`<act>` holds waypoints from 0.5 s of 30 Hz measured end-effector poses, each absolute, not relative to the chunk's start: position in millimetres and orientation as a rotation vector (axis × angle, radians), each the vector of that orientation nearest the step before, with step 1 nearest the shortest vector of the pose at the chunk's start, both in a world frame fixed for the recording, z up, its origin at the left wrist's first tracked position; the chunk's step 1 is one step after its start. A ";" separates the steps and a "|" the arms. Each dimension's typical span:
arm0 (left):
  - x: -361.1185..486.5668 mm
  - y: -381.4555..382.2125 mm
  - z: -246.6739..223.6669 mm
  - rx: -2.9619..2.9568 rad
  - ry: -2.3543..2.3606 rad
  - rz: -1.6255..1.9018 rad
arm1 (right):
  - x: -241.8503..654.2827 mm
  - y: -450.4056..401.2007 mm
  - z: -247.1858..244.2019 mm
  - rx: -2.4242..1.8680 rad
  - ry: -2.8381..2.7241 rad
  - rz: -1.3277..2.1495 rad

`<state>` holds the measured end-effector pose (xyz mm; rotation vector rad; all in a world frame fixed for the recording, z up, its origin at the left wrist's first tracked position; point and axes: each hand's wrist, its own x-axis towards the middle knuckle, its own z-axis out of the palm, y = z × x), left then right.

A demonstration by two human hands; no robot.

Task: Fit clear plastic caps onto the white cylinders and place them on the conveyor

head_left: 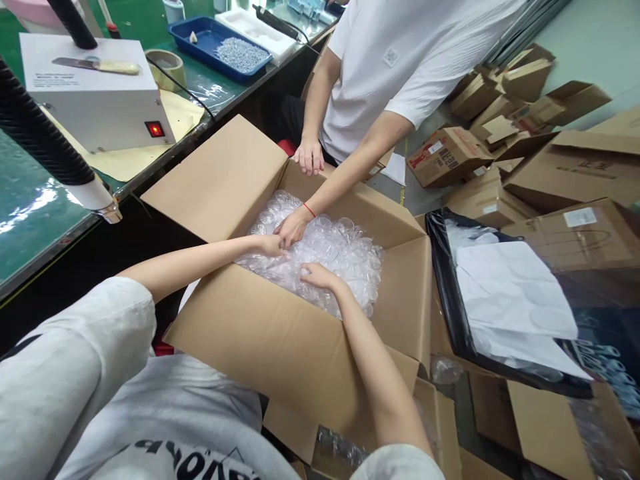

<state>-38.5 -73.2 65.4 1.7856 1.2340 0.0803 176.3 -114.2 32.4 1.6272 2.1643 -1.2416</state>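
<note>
Reaching with left hand (271, 246) and right hand (321, 275) into clear plastic pieces (353, 248) heaped inside an open cardboard box (285, 340), just beside a co-worker's hand (293, 227). Cannot tell, for either set of fingers (310, 268), whether clamped on anything. Elsewhere: pale-blue bits (243, 55) in a blue tray (205, 48), white sheets (515, 287) in a black-lined box (444, 277).

Clear rounded pieces (345, 257) lie heaped in an open box (403, 290).

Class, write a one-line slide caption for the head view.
Left hand and right hand reach into a box of clear pieces, a co-worker's hand beside the left.
</note>
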 end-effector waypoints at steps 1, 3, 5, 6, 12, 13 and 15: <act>-40.0 -72.9 67.4 1.790 1.238 0.075 | 180.6 -112.8 34.9 1.659 2.181 -1.258; -44.8 -72.5 74.2 1.803 1.245 0.087 | 190.4 -111.3 42.0 1.741 2.221 -1.299; -51.1 -71.9 84.5 1.818 1.245 0.126 | 200.7 -112.0 51.2 1.826 2.259 -1.359; -54.2 -71.2 90.5 1.826 1.242 0.148 | 205.6 -113.0 56.0 1.864 2.274 -1.398; -50.3 -67.7 110.0 1.898 1.260 0.262 | 224.3 -115.2 71.9 2.146 2.318 -1.535; -44.7 -69.5 107.2 1.905 1.262 0.234 | 225.5 -113.8 71.4 2.212 2.326 -1.516; -30.8 -76.0 97.5 1.922 1.255 0.132 | 227.4 -110.6 67.9 2.336 2.354 -1.450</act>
